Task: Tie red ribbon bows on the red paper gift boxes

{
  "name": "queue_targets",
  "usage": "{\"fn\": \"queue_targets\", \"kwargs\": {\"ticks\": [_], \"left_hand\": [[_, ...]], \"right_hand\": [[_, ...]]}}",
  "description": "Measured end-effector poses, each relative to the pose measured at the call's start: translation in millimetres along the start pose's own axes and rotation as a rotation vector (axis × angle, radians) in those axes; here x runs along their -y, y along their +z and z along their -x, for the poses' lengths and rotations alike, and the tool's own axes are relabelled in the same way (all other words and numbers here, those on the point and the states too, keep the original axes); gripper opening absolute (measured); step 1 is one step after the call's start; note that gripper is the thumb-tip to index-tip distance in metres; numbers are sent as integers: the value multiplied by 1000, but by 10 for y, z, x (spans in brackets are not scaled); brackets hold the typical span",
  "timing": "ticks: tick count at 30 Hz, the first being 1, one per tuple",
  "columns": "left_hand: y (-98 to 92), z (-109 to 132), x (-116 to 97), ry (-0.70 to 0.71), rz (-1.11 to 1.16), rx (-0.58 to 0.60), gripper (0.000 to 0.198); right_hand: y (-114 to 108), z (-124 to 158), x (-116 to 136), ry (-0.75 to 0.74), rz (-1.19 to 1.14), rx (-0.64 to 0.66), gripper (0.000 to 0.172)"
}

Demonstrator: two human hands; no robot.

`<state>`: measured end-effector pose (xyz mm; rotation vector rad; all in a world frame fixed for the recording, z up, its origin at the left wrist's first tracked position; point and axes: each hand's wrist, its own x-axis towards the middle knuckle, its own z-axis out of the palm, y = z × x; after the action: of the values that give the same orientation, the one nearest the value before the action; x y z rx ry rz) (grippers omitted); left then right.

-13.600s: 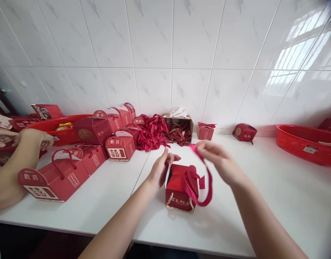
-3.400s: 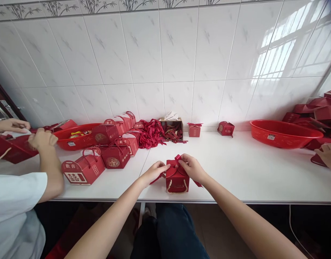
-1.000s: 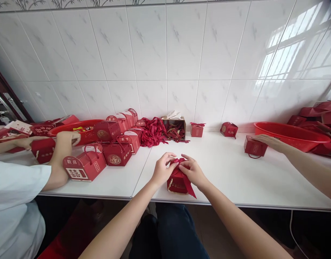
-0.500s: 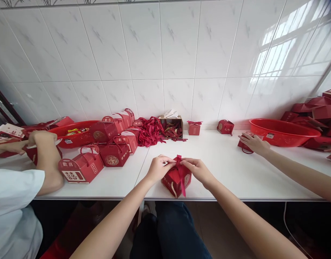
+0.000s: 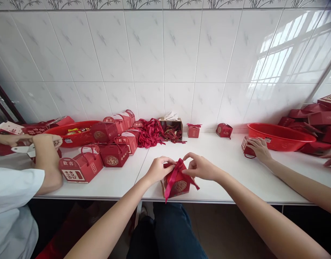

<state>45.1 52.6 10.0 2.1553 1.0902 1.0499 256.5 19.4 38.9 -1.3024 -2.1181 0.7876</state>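
A small red gift box [image 5: 181, 186] with gold print stands in front of me near the table's front edge. A dark red ribbon [image 5: 171, 183] is tied on its top, with one tail hanging down the front and another sticking out to the right. My left hand [image 5: 160, 169] pinches the ribbon at the box's upper left. On the other side, my right hand [image 5: 202, 167] is at the knot, thumb and forefinger apart, its thumb close to the ribbon.
Red gift boxes [image 5: 81, 166] crowd the left, beside a pile of ribbons [image 5: 150, 133] and an open carton [image 5: 178, 126]. Red basins [image 5: 282, 136] stand on both sides. A co-worker's arm [image 5: 48, 158] is at left; another person's hand [image 5: 259, 149] touches a box at right.
The gift box has turned, so its round gold print faces me more. My right hand has spread its fingers from the ribbon. The view has tilted upward slightly.
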Motion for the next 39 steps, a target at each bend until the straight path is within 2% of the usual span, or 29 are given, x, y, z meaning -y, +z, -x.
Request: {"fn": "queue_targets", "kwargs": {"ticks": [2,4,6,10,14,19,22,25,30,34,39], "left_hand": [[-18,-1,-9,5,-7,18,13],[-46,-11,-19,14,-17,32,12],[-81,-29,-30,20,-26,41,12],[-153,-67,-51,111,-161,91,15],[-213,-87,-71,189,-349,144,18],[-292,-130,-106,206,-383,170,21],[-331,-182,-142,222,-427,158,18],[-346,-213,-186,220,-450,203,17],[-329,-165,-217,183,-388,360,11],[-333,-147,-158,119,-297,460,12],[-376,-197,-82,46,-5,547,6]], "right_hand": [[-48,-74,25,43,-14,15,40],[-51,-170,30,11,-26,-19,44],[-19,-254,20,-70,-47,-12,42],[62,-282,-30,-287,58,-23,21],[119,-182,-100,-496,290,-35,36],[217,-128,-169,-543,572,-43,47],[248,-148,-195,-540,589,-32,50],[238,-178,-221,-565,535,-24,51],[199,-214,-279,-655,446,6,46],[202,-233,-328,-710,384,-3,39],[228,-234,-320,-747,337,16,30]]}}
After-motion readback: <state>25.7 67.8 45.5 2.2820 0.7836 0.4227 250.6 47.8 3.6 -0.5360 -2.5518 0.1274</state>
